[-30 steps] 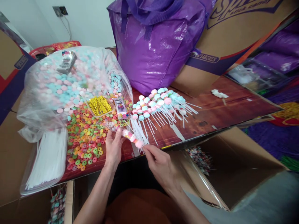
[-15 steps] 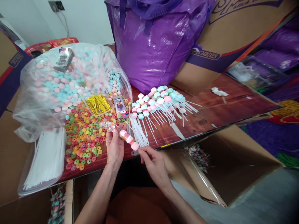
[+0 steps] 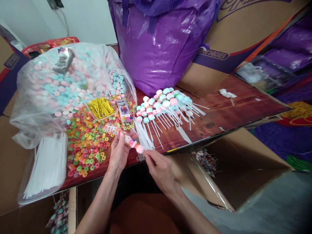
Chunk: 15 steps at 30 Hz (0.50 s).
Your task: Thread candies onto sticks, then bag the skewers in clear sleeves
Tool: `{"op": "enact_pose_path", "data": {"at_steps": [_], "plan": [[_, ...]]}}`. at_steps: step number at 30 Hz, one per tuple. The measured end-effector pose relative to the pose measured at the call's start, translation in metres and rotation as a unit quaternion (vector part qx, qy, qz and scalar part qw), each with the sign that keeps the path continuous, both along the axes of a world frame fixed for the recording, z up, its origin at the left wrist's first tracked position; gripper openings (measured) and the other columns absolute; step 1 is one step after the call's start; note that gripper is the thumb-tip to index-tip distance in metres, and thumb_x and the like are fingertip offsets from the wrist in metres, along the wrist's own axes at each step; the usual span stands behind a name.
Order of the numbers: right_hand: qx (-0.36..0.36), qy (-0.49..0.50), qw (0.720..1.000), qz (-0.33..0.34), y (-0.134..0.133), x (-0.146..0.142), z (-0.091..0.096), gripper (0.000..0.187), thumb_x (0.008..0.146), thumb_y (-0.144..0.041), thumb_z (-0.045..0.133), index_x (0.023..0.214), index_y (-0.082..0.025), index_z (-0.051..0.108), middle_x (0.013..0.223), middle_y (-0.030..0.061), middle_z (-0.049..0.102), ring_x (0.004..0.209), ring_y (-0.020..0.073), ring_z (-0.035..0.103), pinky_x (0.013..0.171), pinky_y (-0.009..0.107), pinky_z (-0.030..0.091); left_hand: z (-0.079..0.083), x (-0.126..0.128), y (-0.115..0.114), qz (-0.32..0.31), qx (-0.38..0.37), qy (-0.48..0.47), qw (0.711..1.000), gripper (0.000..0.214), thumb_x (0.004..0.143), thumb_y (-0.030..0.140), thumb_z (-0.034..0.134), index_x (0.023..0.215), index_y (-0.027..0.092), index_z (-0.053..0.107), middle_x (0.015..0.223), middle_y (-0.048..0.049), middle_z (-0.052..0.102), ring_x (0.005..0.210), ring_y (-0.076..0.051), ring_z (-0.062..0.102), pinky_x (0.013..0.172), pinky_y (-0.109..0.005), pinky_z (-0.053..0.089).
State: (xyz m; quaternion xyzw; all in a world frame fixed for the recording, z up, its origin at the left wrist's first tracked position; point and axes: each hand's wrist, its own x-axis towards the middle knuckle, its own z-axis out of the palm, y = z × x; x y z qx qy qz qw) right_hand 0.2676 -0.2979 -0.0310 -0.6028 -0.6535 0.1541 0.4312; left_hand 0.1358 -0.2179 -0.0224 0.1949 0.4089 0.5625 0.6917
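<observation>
Between my hands is a candy skewer (image 3: 139,149) of pink and white marshmallows, its upper part inside a small clear printed wrapper (image 3: 111,129). My left hand (image 3: 119,152) is closed around the wrapper, thumb on top. My right hand (image 3: 159,166) pinches the skewer's lower end, just below the last pink marshmallow; the stick there is mostly hidden by the fingers. Just beyond the hands, finished-looking marshmallow skewers (image 3: 162,104) lie in a heap with their white sticks toward me. Loose gummy rings (image 3: 90,146) cover the table left of my left hand.
A large clear bag of pastel marshmallows (image 3: 56,84) fills the left back. Gold twist ties (image 3: 101,108) sit in a tray beside a stack of printed wrappers (image 3: 124,111). White sticks (image 3: 46,165) lie at left. Behind stands a purple bag (image 3: 163,48); an open carton (image 3: 243,172) is below right.
The skewer's exposed end is a little shorter, with more of it inside the wrapper. My right hand has come slightly closer to my left. The whole view has shifted slightly.
</observation>
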Motion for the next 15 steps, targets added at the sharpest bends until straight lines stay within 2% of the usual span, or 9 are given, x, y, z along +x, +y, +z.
{"op": "enact_pose_path", "data": {"at_steps": [3, 5, 8, 11, 15], "plan": [[0.041, -0.049, 0.998, 0.000, -0.001, -0.008, -0.006, 0.026, 0.098, -0.015, 0.046, 0.084, -0.016, 0.067, 0.068, 0.0045, 0.066, 0.060, 0.0142, 0.061, 0.063, 0.024, 0.045, 0.000, 0.008, -0.007, 0.000, -0.002, -0.004, 1.000, 0.036, 0.073, 0.044, 0.080, 0.087, 0.016, 0.061, 0.085, -0.0068, 0.073, 0.086, -0.024, 0.074, 0.076, -0.034, 0.057], [0.039, -0.031, 0.999, 0.008, -0.001, -0.012, -0.007, 0.026, 0.098, -0.014, 0.045, 0.085, -0.016, 0.067, 0.070, 0.0052, 0.067, 0.062, 0.0142, 0.062, 0.063, 0.023, 0.046, 0.000, 0.011, -0.009, 0.006, -0.013, -0.010, 1.000, 0.037, 0.074, 0.044, 0.079, 0.087, 0.016, 0.059, 0.082, -0.0052, 0.072, 0.084, -0.023, 0.074, 0.072, -0.032, 0.057], [-0.028, 0.051, 0.998, 0.012, 0.000, -0.014, -0.002, 0.024, 0.098, -0.019, 0.045, 0.086, -0.017, 0.066, 0.070, 0.0027, 0.066, 0.060, 0.0129, 0.061, 0.061, 0.022, 0.045, 0.001, 0.011, -0.008, 0.004, -0.011, -0.022, 1.000, 0.038, 0.074, 0.046, 0.079, 0.089, 0.017, 0.058, 0.080, -0.0034, 0.071, 0.083, -0.023, 0.073, 0.069, -0.029, 0.056], [-0.099, 0.100, 0.990, 0.009, 0.005, -0.015, 0.005, 0.024, 0.098, -0.023, 0.045, 0.085, -0.018, 0.064, 0.068, 0.0007, 0.065, 0.058, 0.0128, 0.059, 0.059, 0.022, 0.044, 0.000, 0.010, -0.007, -0.030, -0.012, -0.022, 0.999, 0.040, 0.072, 0.046, 0.080, 0.089, 0.016, 0.059, 0.080, -0.0034, 0.070, 0.078, -0.020, 0.072, 0.067, -0.028, 0.055], [-0.103, 0.148, 0.984, 0.005, 0.016, -0.025, 0.007, 0.016, 0.095, -0.021, 0.045, 0.093, -0.018, 0.060, 0.095, 0.0073, 0.071, 0.079, 0.0167, 0.066, 0.068, 0.024, 0.048, -0.002, 0.014, -0.014, -0.037, -0.040, -0.020, 0.998, 0.037, 0.071, 0.043, 0.081, 0.085, 0.015, 0.062, 0.075, -0.0004, 0.069, 0.068, -0.012, 0.068, 0.070, -0.024, 0.054]]}}
